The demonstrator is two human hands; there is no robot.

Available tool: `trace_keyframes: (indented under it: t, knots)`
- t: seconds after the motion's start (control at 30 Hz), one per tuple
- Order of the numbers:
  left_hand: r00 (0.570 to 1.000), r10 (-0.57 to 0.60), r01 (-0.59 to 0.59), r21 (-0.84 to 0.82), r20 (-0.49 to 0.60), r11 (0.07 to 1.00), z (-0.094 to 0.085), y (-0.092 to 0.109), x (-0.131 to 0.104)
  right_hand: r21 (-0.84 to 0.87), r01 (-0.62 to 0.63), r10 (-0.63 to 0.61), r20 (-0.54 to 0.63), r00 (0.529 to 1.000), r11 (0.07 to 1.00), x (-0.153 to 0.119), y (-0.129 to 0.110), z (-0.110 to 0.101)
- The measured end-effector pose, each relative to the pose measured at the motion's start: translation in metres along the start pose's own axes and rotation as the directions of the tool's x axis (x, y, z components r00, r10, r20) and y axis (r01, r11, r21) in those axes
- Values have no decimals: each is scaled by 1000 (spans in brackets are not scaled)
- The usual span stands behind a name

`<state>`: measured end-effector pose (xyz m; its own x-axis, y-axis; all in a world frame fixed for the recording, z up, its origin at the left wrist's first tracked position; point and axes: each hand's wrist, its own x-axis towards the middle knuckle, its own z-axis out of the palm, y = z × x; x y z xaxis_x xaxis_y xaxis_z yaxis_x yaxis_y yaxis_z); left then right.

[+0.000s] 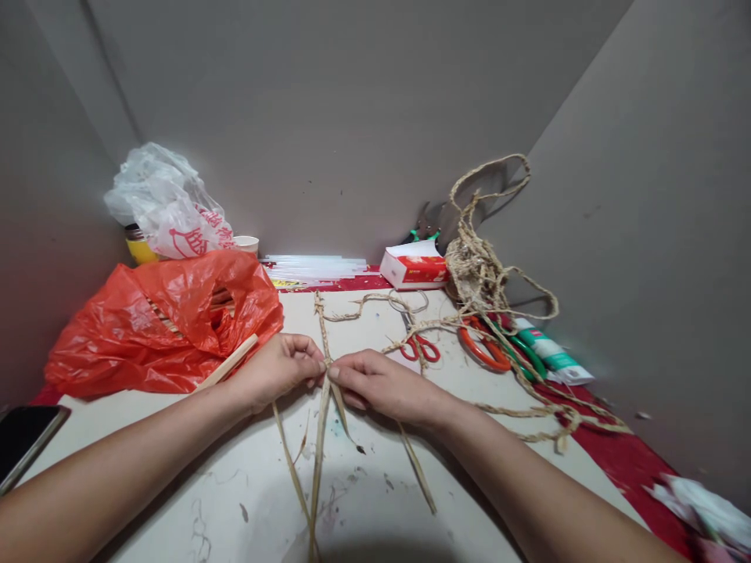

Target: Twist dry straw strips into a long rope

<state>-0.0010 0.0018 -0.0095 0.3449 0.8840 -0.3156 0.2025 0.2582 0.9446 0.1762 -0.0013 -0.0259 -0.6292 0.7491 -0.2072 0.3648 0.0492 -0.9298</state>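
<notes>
A thin straw braid [325, 336] runs up the middle of the pale work surface. At its lower end my left hand [286, 367] pinches the strands from the left, and my right hand [371, 378] pinches them from the right, the fingertips almost touching. Loose straw strands [320, 453] hang down from between the hands toward the front. One more strand [418, 469] comes out below my right hand. The exact way the strands cross is hidden by the fingers.
An orange plastic bag [170, 328] lies left, with a phone [29, 438] at the edge. Red-handled scissors [419, 348], a tissue box [415, 267] and a heap of braided rope [478, 270] are at the right. White sticks [317, 267] lie by the grey wall.
</notes>
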Motion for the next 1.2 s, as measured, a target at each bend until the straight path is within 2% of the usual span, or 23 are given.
trace_keyframes:
  t: [0.23,0.4,0.5,0.7,0.77,0.83,0.93,1.0,1.13,1.2]
  knots:
    - [999,44,-46,93,23,995,-1,-3,3,-82,30,-30,11,1000,996,-1,0,-5]
    - [993,75,-81,73,90,994,-4,-10,7,-148,9,-18,-62,998,989,1,-1,-4]
    - [991,71,-79,67,110,995,-5,-10,7,-130,-35,23,-95,995,991,2,-3,-1]
    - [989,-4,2,13,148,1000,-3,-8,4,-70,-132,113,-233,966,989,5,-3,9]
    - [984,-31,36,-24,174,999,-2,-9,4,29,-119,123,-249,961,992,6,-3,13]
    - [981,-45,53,-38,187,998,-2,-8,2,210,-94,137,-201,970,973,5,-3,16]
    - [986,-46,41,32,159,999,1,-6,-2,475,-121,173,-66,983,872,4,-5,19]
    - [993,-24,10,120,114,993,3,-4,-6,567,-142,178,-9,984,812,3,-7,20]
    - [995,85,-95,285,47,954,7,-3,-13,671,-140,210,-25,977,728,1,-11,23]
    - [983,185,-172,423,10,890,8,-1,-16,705,-136,243,-54,968,696,1,-12,25]
